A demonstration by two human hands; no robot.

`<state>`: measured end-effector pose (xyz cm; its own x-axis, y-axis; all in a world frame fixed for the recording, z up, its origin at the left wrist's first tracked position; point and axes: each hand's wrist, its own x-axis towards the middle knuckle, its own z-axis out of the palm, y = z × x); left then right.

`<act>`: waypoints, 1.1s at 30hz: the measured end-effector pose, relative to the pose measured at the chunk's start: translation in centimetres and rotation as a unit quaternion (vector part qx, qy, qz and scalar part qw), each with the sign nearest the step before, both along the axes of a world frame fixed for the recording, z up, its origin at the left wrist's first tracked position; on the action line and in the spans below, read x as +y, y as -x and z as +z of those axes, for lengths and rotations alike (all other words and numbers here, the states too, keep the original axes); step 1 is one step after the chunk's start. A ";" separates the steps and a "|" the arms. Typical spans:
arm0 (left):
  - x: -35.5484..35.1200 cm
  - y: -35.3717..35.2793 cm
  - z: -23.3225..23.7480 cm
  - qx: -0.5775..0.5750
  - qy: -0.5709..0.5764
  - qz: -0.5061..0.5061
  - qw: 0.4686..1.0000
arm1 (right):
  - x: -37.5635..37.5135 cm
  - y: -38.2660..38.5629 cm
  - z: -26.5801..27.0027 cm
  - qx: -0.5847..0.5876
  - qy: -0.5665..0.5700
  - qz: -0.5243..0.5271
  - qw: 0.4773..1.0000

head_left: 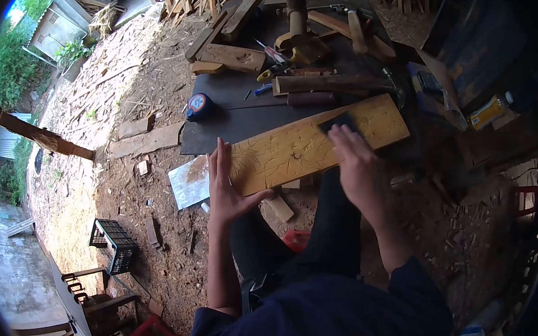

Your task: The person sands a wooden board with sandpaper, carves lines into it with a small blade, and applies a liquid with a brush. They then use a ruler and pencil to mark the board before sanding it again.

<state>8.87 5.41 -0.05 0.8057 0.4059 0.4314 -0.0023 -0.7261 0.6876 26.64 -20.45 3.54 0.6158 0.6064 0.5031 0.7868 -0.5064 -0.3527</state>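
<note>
A long yellowish wooden board (286, 151) with carved line patterns lies across the near edge of the dark table. My left hand (223, 193) is at the board's left end, its fingers stretched up along the end and its thumb spread under the near edge. On the right half of the board, my right hand (357, 158) has its fingers on a dark sheet that looks like sandpaper (336, 121), pressed flat against the wood. Part of the sheet is hidden beneath the fingers.
Beyond the board, the dark table (234, 123) holds a blue tape roll (198, 106), a wooden roller-like piece (328, 82), a screwdriver (270, 51) and wood offcuts (232, 57). A yellow bottle (491, 111) stands right. A black crate (112, 245) sits on the chip-covered ground.
</note>
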 end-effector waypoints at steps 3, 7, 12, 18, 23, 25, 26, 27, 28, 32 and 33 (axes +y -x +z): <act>-0.5 -0.2 0.5 -0.011 0.025 -0.004 1.000 | 1.0 0.8 -0.5 0.063 -0.044 0.183 0.980; -0.4 0.1 -0.2 -0.007 -0.016 0.009 1.000 | 0.6 -3.6 0.5 0.070 -0.037 0.001 0.997; -0.7 0.1 0.2 0.010 0.002 -0.007 1.000 | 4.0 3.9 -0.6 0.009 -0.045 0.196 0.980; -0.8 0.4 0.2 0.014 -0.032 0.002 0.999 | 2.6 1.2 0.5 0.258 -0.146 0.235 0.926; -0.7 0.4 0.6 0.028 -0.040 -0.001 0.999 | -0.1 -4.4 5.5 0.182 -0.279 0.151 0.931; -0.8 0.3 0.6 0.032 -0.049 0.000 0.998 | -0.7 -7.9 7.6 0.120 -0.279 0.084 0.949; -0.9 0.3 0.6 0.033 -0.056 0.002 0.998 | -0.8 -9.4 8.2 0.098 -0.262 0.056 0.958; -0.9 0.3 0.7 0.033 -0.063 0.003 0.997 | -0.9 -10.4 8.1 0.048 -0.242 0.033 0.969; -0.9 0.3 0.7 0.035 -0.070 0.004 0.997 | -0.8 -11.2 7.6 0.000 -0.220 0.010 0.975; -0.9 0.3 0.5 0.023 -0.043 -0.002 0.999 | -2.9 -10.3 5.5 -0.033 -0.127 -0.022 0.991; -0.9 0.4 0.7 0.028 -0.048 0.001 0.998 | -3.6 -9.9 4.5 -0.027 -0.134 -0.030 0.990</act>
<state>8.46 4.47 0.60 0.8295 0.3658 0.4221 0.0357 -0.7889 0.6135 36.52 -24.10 8.05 0.6142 0.4096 0.6745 0.7798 -0.4462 -0.4392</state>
